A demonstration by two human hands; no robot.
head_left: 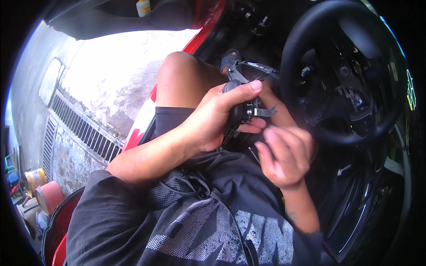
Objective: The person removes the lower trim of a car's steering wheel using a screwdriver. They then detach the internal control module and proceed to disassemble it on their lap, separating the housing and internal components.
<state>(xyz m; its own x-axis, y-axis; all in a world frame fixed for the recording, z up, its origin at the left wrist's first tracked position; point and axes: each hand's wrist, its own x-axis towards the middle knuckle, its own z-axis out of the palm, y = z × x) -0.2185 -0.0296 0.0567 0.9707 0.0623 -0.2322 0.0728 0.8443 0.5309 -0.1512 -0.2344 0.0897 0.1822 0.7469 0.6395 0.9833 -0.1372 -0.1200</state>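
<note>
My left hand (222, 106) is wrapped round a black, rounded car part (238, 104) with metal brackets, its thumb across the top. A bent, forked metal tab (265, 111) sticks out from this part toward the right. At the far side, a grey angular frame piece (239, 73) shows; I cannot tell whether it belongs to the same part. Just right of the part, my right hand (286, 155) hangs in the air, fingers curled and blurred by motion. A thin pale rod (254, 154) shows beside its thumb; whether the hand holds it is unclear.
To the right is a black steering wheel (288, 84) with its hub uncovered. An open red car door (177, 15) with a white bottle (143, 8) is at the upper left. Outside lie a floor grate (84, 126) and a pink bucket (49, 197). A pouch with cords (177, 188) rests on me.
</note>
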